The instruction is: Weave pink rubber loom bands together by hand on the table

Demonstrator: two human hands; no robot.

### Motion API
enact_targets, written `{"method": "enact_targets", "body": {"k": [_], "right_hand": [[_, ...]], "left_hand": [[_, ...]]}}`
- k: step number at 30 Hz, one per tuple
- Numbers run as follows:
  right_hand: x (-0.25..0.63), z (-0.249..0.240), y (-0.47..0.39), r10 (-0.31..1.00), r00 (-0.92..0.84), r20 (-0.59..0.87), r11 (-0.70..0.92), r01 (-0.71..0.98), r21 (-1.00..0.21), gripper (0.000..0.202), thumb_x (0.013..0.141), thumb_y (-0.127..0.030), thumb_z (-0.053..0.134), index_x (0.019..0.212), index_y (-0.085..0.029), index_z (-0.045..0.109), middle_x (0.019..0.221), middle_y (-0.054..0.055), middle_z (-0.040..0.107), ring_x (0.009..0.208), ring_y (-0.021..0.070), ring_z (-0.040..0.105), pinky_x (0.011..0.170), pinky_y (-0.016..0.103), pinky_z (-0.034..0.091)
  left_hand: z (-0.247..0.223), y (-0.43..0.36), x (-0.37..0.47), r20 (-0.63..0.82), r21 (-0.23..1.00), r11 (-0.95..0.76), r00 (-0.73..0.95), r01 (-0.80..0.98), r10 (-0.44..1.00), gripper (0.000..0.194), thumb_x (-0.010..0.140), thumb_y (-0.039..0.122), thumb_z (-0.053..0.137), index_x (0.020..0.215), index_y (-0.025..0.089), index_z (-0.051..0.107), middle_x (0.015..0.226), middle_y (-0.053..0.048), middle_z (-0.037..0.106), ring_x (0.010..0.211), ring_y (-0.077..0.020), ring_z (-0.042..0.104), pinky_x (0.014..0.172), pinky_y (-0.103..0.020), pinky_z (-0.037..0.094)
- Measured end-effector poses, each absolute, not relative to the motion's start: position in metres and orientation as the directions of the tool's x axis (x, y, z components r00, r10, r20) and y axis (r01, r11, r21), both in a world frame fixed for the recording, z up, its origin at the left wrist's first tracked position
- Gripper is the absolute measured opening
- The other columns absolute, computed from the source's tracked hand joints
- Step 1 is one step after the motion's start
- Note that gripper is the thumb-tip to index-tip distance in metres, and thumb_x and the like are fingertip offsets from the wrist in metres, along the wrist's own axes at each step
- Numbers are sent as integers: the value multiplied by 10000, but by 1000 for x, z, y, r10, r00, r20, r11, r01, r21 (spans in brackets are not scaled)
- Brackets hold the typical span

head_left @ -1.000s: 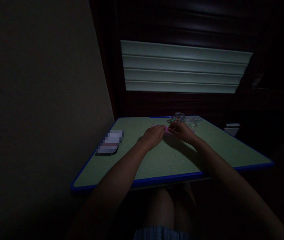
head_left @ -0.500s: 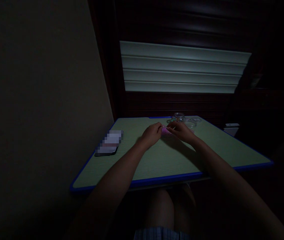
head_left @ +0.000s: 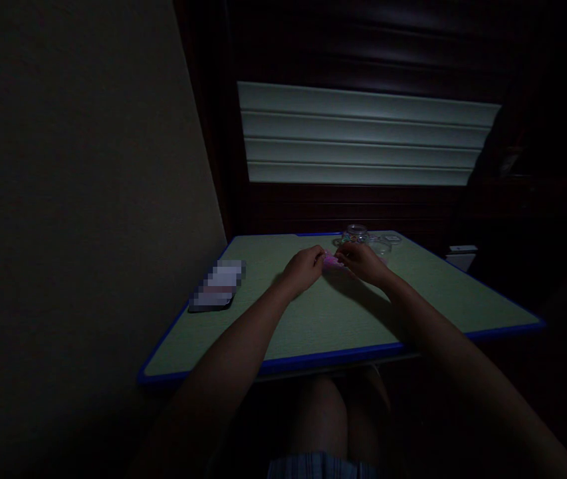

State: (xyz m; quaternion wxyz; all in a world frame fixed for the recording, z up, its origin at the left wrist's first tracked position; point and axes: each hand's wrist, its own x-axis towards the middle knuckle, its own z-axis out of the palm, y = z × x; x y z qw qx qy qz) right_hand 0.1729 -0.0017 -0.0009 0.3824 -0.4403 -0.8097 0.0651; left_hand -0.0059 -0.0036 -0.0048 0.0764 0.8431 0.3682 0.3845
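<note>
Over the far middle of the table, my left hand (head_left: 305, 266) and my right hand (head_left: 363, 263) are close together, fingers curled in a pinch. Between them is a small pink, soft-looking piece (head_left: 332, 260), each hand gripping one end; its exact kind cannot be made out in the dim light. Just behind my right hand stands a clear round container (head_left: 381, 249), partly hidden by that hand. Farther back is a clear jar (head_left: 355, 233) with small colourful bits in it.
The green table (head_left: 283, 332) has a blue rim. A phone-like flat object (head_left: 218, 286), blurred out, lies near its left edge. A clear lid (head_left: 391, 239) rests at the back right. A wall (head_left: 88, 199) runs along the left.
The pink piece tilts slightly differently between my fingers, and my right hand has shifted a touch to the right. Everything else stays in place.
</note>
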Motion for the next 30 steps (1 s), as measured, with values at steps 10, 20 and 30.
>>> {"method": "enact_targets", "body": {"k": [10, 20, 30], "right_hand": [[173, -4, 1, 774, -306, 554, 590, 665, -457, 146, 791, -218, 466, 703, -141, 554, 606, 19, 560, 571, 117, 496, 565, 236, 361], [172, 1, -3, 770, -304, 561, 596, 656, -463, 148, 792, -217, 473, 696, -147, 562, 608, 20, 568, 577, 117, 502, 567, 232, 368], [171, 0, -3, 757, -311, 574, 618, 626, -476, 146, 783, -231, 489, 721, -132, 577, 620, 26, 564, 579, 119, 497, 567, 239, 369]], "left_hand": [[-6, -4, -7, 575, 433, -708, 434, 557, 693, 176, 822, 204, 393, 795, 166, 562, 725, -8, 576, 671, -120, 511, 612, -221, 376], [-4, 1, 0, 294, 856, -360, 223, 372, 930, 213, 835, 295, 385, 805, 150, 538, 702, -1, 573, 509, -72, 494, 488, -183, 403], [2, -7, 1, 7, 964, -95, 336, 248, 942, 224, 837, 336, 413, 818, 148, 533, 777, -15, 585, 484, -46, 490, 485, -181, 433]]}}
